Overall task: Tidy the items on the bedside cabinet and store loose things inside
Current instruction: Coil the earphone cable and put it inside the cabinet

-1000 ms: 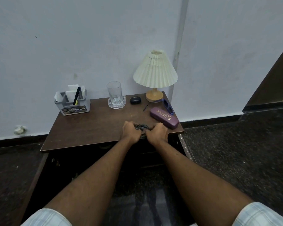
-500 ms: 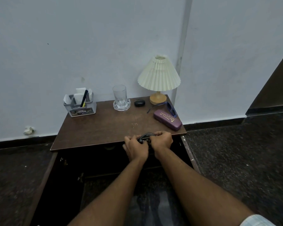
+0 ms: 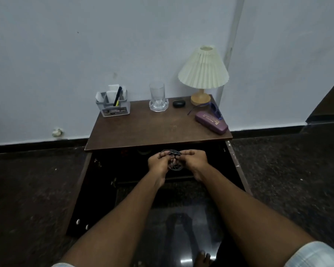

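L hand (image 3: 158, 162) & R hand (image 3: 194, 160) both pinch a thin dark cable (image 3: 174, 167) wound in loose loops, held just below the front edge of the flat dark-brown wooden counter (image 3: 152, 130). On the counter: pleated cream cone lamp (image 3: 203, 70) at back right, clear smooth glass tumbler (image 3: 157, 93) at back middle, oblong purple case (image 3: 211, 122) by right edge.
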`<state>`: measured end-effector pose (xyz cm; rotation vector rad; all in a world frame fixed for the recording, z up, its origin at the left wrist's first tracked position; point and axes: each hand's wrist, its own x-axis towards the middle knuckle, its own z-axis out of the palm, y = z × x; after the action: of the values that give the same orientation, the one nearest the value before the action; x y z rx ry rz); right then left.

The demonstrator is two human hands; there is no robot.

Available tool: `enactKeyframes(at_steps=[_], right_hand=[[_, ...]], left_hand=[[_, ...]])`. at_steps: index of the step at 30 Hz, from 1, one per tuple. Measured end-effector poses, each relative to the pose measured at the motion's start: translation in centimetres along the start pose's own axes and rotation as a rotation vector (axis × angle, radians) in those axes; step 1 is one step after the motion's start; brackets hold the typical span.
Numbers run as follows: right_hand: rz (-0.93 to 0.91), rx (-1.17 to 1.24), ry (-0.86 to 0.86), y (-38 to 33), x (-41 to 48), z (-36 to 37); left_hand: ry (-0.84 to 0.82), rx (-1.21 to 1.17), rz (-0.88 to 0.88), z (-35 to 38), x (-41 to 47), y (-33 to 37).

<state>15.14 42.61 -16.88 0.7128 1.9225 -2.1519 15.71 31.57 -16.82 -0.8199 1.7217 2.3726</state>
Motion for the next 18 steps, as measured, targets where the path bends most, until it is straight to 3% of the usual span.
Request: enactKeyframes(at_steps=[8, 12, 18], right_hand=[[0.112, 0.051, -0.074, 2.0, 1.0, 1.9], [0.164, 0.023, -0.18, 2.7, 2.2, 2.1], [0.155, 0.041, -0.17, 3.8, 5.9, 3.0]], left_hand=[[-0.133, -0.048, -0.072, -3.1, 0.7, -0.7], [-0.137, -0.032, -0.103, -3.5, 2.2, -1.4], [-0.054, -0.001, -0.135, -3.0, 6.3, -2.2]])
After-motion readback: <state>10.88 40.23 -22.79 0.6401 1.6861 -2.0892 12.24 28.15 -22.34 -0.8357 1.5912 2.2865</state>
